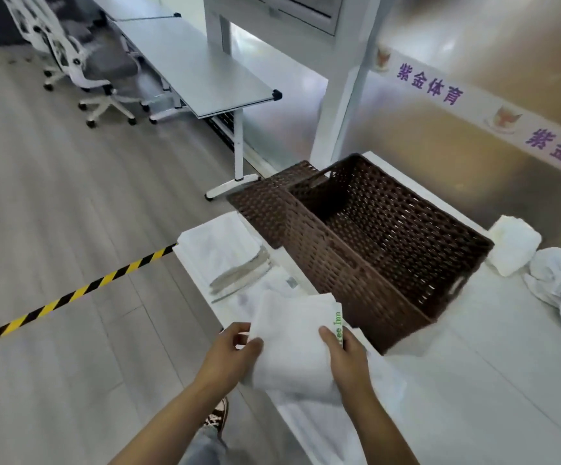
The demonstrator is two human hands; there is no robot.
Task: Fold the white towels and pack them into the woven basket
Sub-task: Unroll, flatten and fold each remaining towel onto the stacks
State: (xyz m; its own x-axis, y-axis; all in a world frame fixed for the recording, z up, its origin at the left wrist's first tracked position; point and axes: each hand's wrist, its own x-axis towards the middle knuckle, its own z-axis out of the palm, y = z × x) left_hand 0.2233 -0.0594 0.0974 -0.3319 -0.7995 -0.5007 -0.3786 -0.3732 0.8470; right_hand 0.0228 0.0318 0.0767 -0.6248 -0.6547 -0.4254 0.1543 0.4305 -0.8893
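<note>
- Head view: both hands gripped a folded white towel (292, 347) above the near edge of the white counter (473, 380), the left hand (229, 354) curled round its left edge, the right hand (346, 357) clamped on its right side beside green lettering.
- The brown woven basket (356, 263) stood on the counter just beyond the towel, its lid (265, 203) leaning against its far-left side.
- A stack of folded towels (225, 253) lay left of the basket; two crumpled towels (540, 263) sat to its right.
- Yellow-and-black tape (71, 297) crossed the floor.
</note>
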